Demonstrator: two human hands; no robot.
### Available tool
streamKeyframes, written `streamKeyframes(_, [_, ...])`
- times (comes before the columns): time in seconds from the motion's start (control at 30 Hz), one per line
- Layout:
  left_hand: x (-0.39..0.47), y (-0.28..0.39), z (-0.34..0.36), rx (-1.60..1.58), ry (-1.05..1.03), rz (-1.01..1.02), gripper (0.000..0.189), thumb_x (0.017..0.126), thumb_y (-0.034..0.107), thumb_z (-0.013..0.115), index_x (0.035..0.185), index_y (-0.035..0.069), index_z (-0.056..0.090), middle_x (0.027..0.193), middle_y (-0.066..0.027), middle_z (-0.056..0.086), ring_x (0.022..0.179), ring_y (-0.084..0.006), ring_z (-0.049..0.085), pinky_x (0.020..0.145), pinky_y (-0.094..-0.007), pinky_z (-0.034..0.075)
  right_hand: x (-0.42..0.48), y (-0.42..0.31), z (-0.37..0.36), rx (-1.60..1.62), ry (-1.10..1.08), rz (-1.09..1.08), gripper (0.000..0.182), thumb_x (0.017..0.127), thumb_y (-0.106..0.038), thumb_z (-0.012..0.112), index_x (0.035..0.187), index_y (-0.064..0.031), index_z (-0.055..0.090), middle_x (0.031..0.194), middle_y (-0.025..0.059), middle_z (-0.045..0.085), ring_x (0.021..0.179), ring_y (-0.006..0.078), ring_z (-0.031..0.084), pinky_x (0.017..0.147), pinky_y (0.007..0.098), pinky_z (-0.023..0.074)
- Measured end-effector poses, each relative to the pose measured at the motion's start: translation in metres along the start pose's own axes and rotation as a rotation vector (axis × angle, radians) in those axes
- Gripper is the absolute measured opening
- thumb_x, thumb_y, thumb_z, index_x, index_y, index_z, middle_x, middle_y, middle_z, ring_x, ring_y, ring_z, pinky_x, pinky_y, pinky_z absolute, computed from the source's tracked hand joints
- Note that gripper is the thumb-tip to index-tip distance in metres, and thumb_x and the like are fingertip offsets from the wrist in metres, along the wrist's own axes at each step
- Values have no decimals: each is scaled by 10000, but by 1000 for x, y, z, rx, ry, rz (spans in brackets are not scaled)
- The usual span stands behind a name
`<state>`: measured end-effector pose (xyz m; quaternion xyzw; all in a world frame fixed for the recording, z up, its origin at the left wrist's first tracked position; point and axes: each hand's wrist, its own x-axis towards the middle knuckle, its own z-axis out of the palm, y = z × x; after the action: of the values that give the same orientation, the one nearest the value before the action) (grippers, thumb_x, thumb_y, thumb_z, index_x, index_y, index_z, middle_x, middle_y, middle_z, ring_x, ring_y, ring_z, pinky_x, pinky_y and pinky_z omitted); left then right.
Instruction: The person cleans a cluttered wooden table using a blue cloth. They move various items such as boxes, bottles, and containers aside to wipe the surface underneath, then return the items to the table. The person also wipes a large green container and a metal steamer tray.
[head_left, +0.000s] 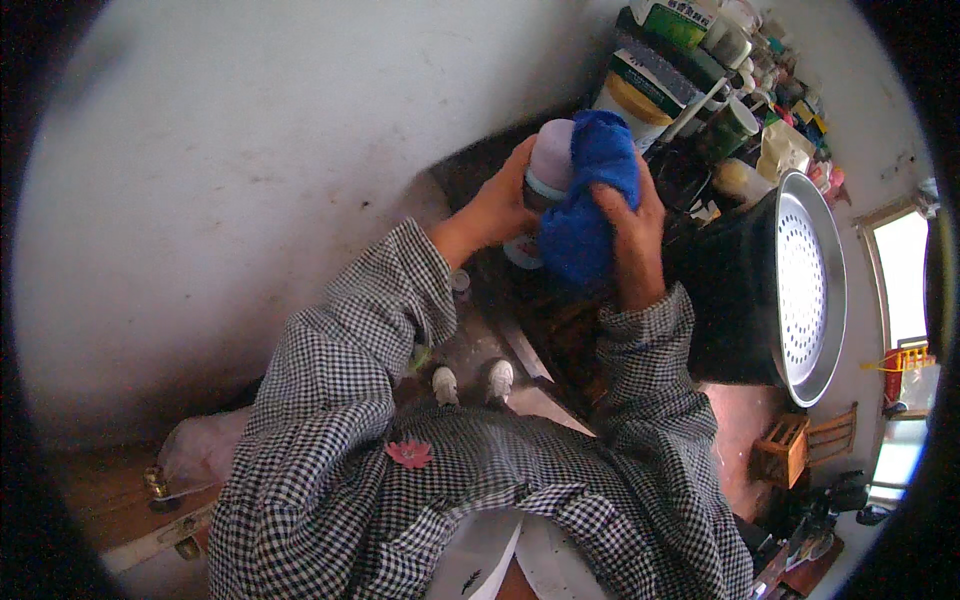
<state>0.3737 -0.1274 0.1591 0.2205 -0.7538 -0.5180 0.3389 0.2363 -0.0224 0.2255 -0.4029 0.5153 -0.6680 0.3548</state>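
Observation:
My left hand (491, 206) grips a container with a pale lilac lid (553, 154) and a light blue band below it. A bunched blue cloth (581, 225) lies against the container's right side and hides much of its body. My right hand (639, 236) holds that cloth, its thumb pressed over the front of the folds. Both hands are raised in front of me, over a dark surface (517, 296). A pale round part (523, 253) shows beneath my left hand; whether it belongs to the container I cannot tell.
A large dark pot (724, 300) with a perforated metal steamer tray (802, 289) stands close to my right forearm. Behind the hands are a box (637, 97), a green canister (731, 127) and a crowded row of packages. The white wall (262, 150) borders my left side.

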Motion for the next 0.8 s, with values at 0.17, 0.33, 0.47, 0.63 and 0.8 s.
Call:
streamKeyframes(0.17, [1, -16, 23, -724, 128, -117, 935, 781, 129, 703, 1439, 172, 40, 1418, -137, 310, 1289, -273, 339, 1053, -388, 315, 9, 50, 10, -607, 100, -498, 792, 608, -151, 764, 1325, -92, 433, 1301, 229, 418, 1209, 390, 386, 1024, 453, 314])
streamKeyframes(0.33, [-16, -2, 14, 208, 109, 78, 1040, 723, 107, 704, 1436, 117, -53, 1424, -186, 287, 1269, -305, 360, 1037, -373, 325, -9, 88, -5, -676, 84, -558, 726, 603, -105, 730, 1274, -73, 454, 1288, 238, 403, 1189, 431, 377, 1010, 486, 314])
streamKeyframes(0.47, [-9, 25, -2, 22, 69, -269, 1033, 626, -49, 590, 1432, 78, -44, 1368, -167, 338, 1298, -288, 311, 1052, -371, 278, -39, 130, -15, -819, 36, -405, 656, 573, -87, 690, 1198, -77, 491, 1274, 241, 380, 1200, 461, 343, 1012, 540, 292])
streamKeyframes(0.63, [-1, 9, -4, -510, 164, -266, 943, 669, 94, 713, 1405, 56, 125, 1282, -128, 410, 1148, -265, 449, 990, -369, 356, -60, 134, -17, -875, -31, -324, 546, 585, 12, 668, 1109, -42, 525, 1174, 245, 437, 1133, 448, 407, 979, 486, 341])
streamKeyframes(0.8, [5, 22, 10, -373, 391, -320, 886, 673, 245, 794, 1334, 21, 249, 1227, -126, 447, 1106, -231, 481, 945, -365, 405, -75, 140, -32, -939, -116, -295, 556, 579, -7, 683, 1117, -40, 547, 1200, 223, 451, 1155, 420, 418, 989, 474, 341])
